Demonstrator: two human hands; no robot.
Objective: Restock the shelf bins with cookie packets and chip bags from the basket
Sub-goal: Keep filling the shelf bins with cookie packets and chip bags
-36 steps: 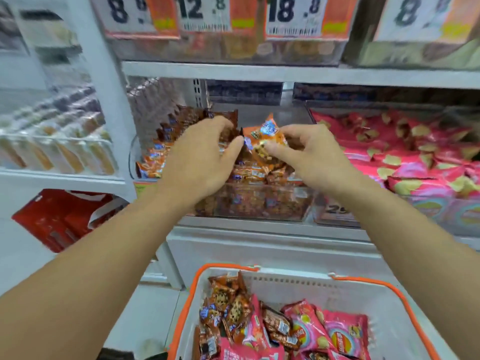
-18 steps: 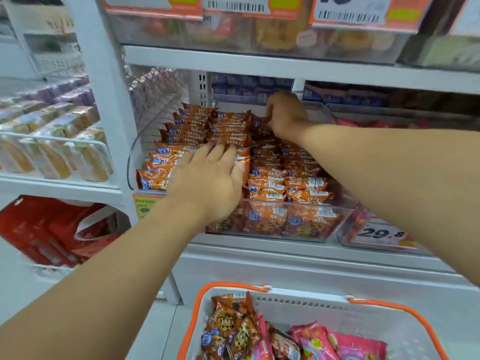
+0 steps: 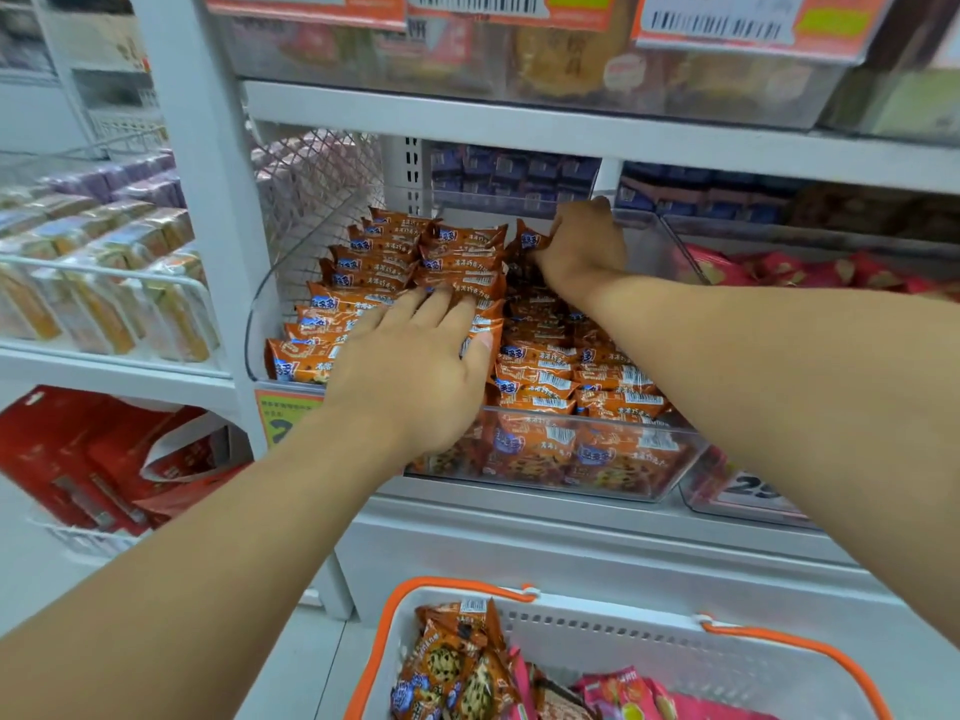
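The cookie packets [image 3: 457, 262] stand in rows inside the clear shelf bin [image 3: 613, 491], as they did half a second ago. The left hand [image 3: 415, 366] rests flat on the front rows, fingers straight, grip wide, position unchanged. The right hand [image 3: 582, 246] remains at the bin's rear, fingers curled on a packet [image 3: 530, 240]. The basket [image 3: 623, 631] below holds further cookie packets and pink chip bags [image 3: 618, 693].
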